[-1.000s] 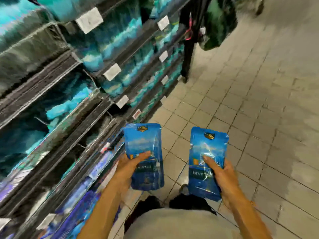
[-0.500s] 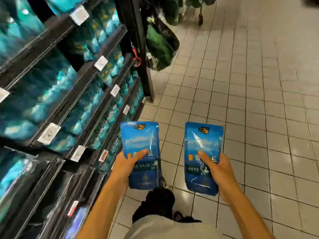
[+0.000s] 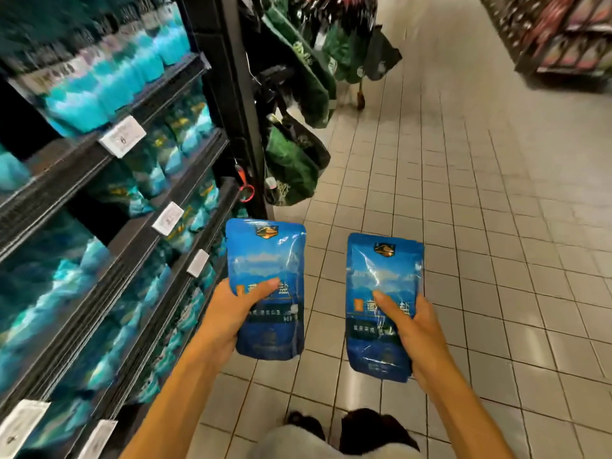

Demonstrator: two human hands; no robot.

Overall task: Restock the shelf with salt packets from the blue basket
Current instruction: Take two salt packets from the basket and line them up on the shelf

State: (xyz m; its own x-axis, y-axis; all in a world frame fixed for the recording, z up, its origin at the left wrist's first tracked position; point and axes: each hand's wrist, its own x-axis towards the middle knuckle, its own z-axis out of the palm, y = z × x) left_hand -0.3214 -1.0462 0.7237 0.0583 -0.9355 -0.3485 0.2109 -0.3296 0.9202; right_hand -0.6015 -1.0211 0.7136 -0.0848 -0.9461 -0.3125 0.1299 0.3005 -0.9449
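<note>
The view has lifted; more of the shelf [image 3: 139, 207] shows; green bags [image 3: 298, 160] loom nearer.

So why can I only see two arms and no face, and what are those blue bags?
The camera sits on the person's head and looks down, so you see what they see: their own arms, never their face. There is just this one view. The left hand holds one blue salt packet, and the right hand holds a second salt packet, both upright with a thumb across the front. On the left stands a dark shelf full of blurry blue-green packets with white price tags. Green bags hang at its end. Below is a pale tiled floor. No basket shows here.
</note>
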